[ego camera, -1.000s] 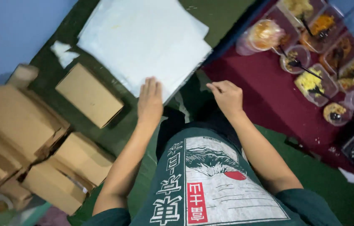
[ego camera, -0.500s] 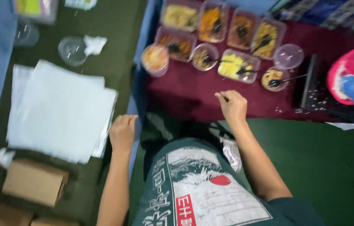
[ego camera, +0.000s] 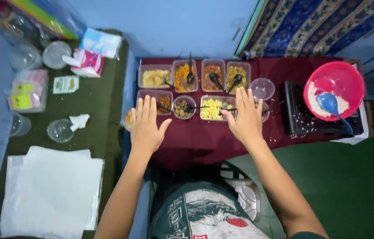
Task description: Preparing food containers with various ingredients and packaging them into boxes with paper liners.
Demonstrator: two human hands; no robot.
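My left hand (ego camera: 146, 125) is held flat and open above the near left edge of the dark red cloth (ego camera: 195, 139), holding nothing. My right hand (ego camera: 245, 116) is also flat with fingers spread, hovering over the tub of yellow food (ego camera: 213, 109). Beyond the hands stand two rows of clear plastic tubs (ego camera: 185, 75) of cooked food, some with black spoons (ego camera: 190, 76) in them.
A pink bowl of rice (ego camera: 333, 90) with a blue scoop (ego camera: 331, 103) sits on a black stand at the right. A stack of white paper sheets (ego camera: 52, 192) lies at the lower left on a green cloth, with clear cups (ego camera: 60, 130) and small packets (ego camera: 88, 63) behind it.
The view has swung right, from the paper stack and cardboard boxes to the food tubs. My left hand left the paper, and both hands have reached forward and opened flat over the red cloth.
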